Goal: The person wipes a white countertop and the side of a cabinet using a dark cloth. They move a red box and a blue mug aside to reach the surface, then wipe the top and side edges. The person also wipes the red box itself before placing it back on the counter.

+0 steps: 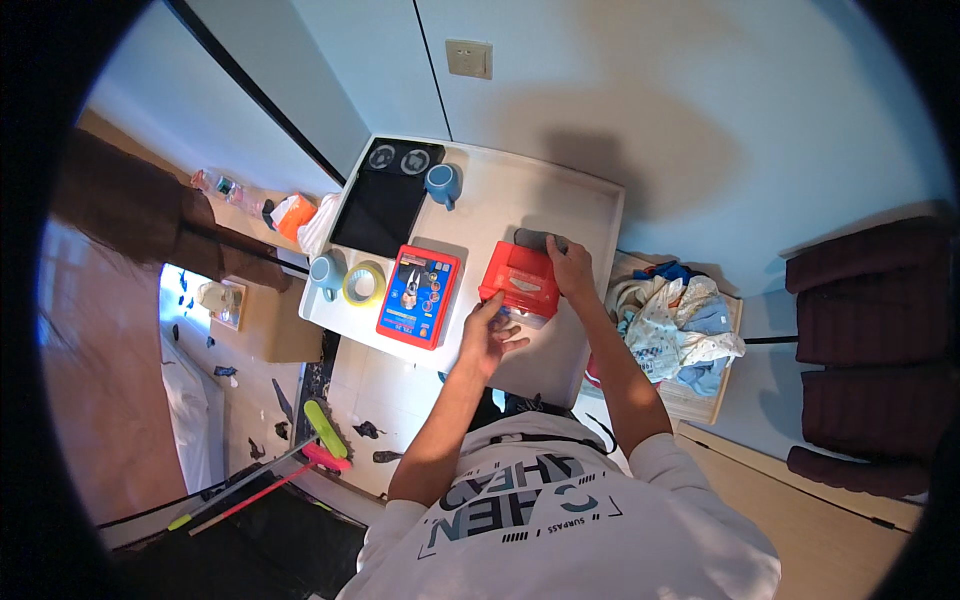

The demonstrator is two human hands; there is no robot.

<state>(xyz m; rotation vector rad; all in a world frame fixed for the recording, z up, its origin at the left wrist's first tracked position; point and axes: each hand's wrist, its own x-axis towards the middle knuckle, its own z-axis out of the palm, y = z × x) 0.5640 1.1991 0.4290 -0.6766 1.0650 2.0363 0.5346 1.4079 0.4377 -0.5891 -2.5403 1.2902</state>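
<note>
A red plastic box with a clear lower part is over the right half of the white tray-like tabletop. My right hand grips its far right side, next to a dark grey object that I cannot identify. My left hand is at the near left corner, its thumb or forefinger touching the red edge and the other fingers spread. Left of the box lies a red and blue flat case with pliers pictured on it. A roll of yellowish tape and a light blue mug are beside that case.
At the far left of the tabletop is a black tray holding two round clear pieces, with a blue mug at its edge. A wooden crate of clothes stands to the right. Two brooms lie at lower left.
</note>
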